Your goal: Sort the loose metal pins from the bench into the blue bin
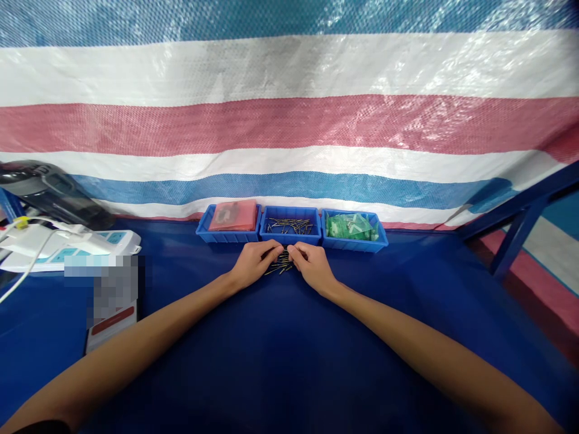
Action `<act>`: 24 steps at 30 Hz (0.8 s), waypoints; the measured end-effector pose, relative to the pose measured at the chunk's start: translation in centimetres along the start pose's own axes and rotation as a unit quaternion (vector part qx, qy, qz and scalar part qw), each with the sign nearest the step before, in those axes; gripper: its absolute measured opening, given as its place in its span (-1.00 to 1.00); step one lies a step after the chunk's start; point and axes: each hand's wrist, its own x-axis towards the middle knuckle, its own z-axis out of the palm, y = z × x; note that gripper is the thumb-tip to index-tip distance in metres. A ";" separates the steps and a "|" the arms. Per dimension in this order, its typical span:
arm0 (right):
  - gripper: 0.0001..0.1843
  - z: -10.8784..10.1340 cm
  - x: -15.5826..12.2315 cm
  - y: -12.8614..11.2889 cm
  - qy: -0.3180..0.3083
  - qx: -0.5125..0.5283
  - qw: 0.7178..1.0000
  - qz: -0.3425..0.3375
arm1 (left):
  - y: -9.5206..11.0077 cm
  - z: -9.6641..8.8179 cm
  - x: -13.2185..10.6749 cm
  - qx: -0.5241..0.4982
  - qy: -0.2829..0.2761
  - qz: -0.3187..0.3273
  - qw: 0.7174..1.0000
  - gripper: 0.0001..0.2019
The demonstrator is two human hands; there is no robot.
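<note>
Pinching screws (283, 265), left hand (254, 262), right hand (313, 265) — fingers curled

Single head-worn view, looking forward and down over a blue table (280, 361).
Camera sits above the person's forearms, wide angle, facing a striped tarp wall (289, 120) close behind the table; three blue bins (292, 236) sit centre frame at arm's reach, edges bowed by lens. No second view to share.

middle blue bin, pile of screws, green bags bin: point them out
middle blue bin (290, 239), head view, front wall
pile of screws (283, 264), head view, middle of pile
green bags bin (355, 243), head view, front wall
</note>
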 end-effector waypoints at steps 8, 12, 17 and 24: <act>-0.54 0.0 0.0 -0.1 -0.001 -0.023 1.000 -0.016 | 0.0 0.0 0.0 -0.016 -0.010 -0.009 1.000 -0.68; -0.50 0.0 0.0 0.0 0.001 -0.028 0.999 -0.021 | -0.1 0.0 -0.1 -0.021 -0.019 -0.013 1.000 -0.70; -0.47 0.0 -0.1 -0.1 0.003 -0.036 0.999 -0.024 | -0.2 0.0 -0.1 -0.027 -0.030 -0.011 0.999 -0.71; -0.45 -0.1 -0.1 -0.1 0.000 -0.046 0.999 -0.026 | -0.2 0.1 -0.1 -0.022 -0.034 -0.009 0.999 -0.71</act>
